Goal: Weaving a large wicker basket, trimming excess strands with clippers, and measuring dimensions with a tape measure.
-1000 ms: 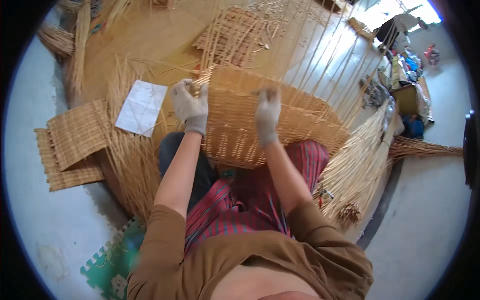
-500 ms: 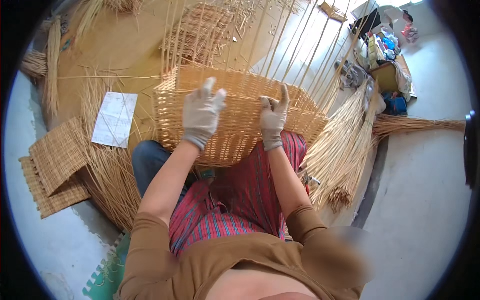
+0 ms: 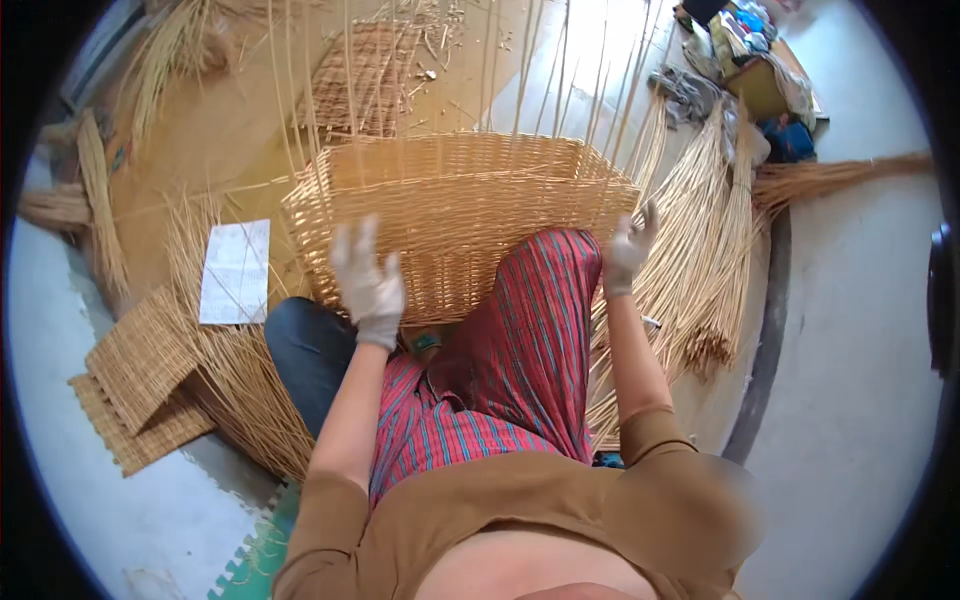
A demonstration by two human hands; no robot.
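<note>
A woven tan basket [image 3: 430, 210] with long upright strands stands in front of my legs, one striped knee against its lower front. My left hand [image 3: 368, 280], in a pale knit glove, is open with fingers spread at the basket's front left; whether it touches the weave I cannot tell. My right hand [image 3: 628, 245], also gloved, is at the basket's right end with fingers apart and slightly bent, holding nothing that I can make out.
Flat woven mats [image 3: 140, 355] and a white paper sheet [image 3: 232, 272] lie left among loose strands. Bundles of long strands [image 3: 700, 290] lie right. Another mat [image 3: 355, 75] and scraps are beyond the basket. A cluttered cabinet [image 3: 750, 85] stands back right, and a green foam mat [image 3: 250, 555] shows lower left.
My hands have left the basket's upper edge and moved apart, the left lower, the right outward to the end. The basket now sits farther left in view.
</note>
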